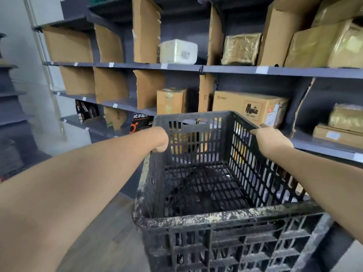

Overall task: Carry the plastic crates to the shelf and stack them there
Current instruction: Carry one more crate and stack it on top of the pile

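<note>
Crate (206,217) base beyond bottom edge

I am looking into a stockroom or small warehouse. Grey metal shelves (216,68) are running across the whole view in several tiers, with upright cardboard dividers (146,30) splitting them into bays. Cardboard boxes (249,108), gold-wrapped parcels (240,49) and a white labelled package (178,51) are sitting in those bays, and small white tags (262,70) are marking the shelf edges.
</note>
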